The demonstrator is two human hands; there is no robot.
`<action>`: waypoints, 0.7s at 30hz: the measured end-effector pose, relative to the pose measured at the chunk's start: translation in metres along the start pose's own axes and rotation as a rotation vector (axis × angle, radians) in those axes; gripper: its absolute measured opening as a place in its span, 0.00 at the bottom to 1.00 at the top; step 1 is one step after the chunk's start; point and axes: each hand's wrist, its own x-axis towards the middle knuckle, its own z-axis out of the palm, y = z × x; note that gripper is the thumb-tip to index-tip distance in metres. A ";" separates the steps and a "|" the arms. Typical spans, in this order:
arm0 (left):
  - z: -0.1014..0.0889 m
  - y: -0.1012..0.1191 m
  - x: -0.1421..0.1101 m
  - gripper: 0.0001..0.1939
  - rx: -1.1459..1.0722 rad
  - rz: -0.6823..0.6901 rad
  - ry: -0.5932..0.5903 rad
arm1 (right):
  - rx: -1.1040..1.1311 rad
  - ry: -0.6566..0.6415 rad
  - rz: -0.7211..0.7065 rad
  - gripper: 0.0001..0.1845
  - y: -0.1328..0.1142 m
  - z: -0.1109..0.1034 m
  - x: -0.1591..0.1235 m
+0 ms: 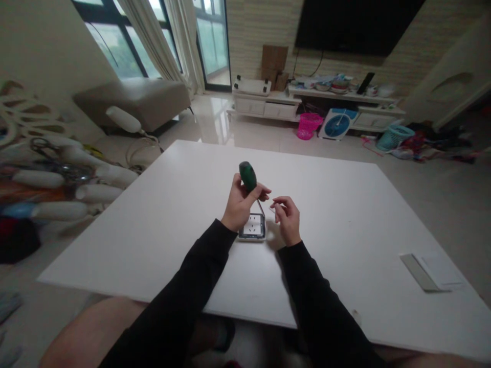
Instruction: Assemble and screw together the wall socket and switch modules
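My left hand is closed around a screwdriver with a dark green handle, held upright; its thin metal shaft slants down toward a square white wall socket lying flat on the white table. My right hand hovers just right of the socket, its fingers pinched together on something too small to name. Both arms wear black sleeves.
A flat grey-and-white packet lies near the table's right edge. Left of the table is a clutter of white tubes and scissors. Beyond it are a sofa, a pink basket and a TV cabinet.
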 end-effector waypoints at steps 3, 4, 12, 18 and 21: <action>-0.002 -0.004 0.014 0.21 -0.149 -0.024 -0.055 | -0.147 -0.179 -0.045 0.22 0.015 -0.017 -0.012; -0.002 -0.005 0.018 0.21 -0.197 -0.065 -0.088 | -0.188 -0.286 -0.055 0.32 0.018 -0.020 -0.017; -0.006 -0.018 0.029 0.26 -0.304 -0.270 -0.186 | -0.352 -0.412 -0.010 0.48 0.024 -0.012 -0.029; -0.015 -0.021 0.028 0.21 -0.302 -0.235 -0.208 | -0.391 -0.305 -0.001 0.46 0.028 -0.011 -0.024; -0.015 -0.016 0.038 0.22 -0.336 -0.264 -0.271 | -0.380 -0.312 0.010 0.46 0.028 -0.012 -0.024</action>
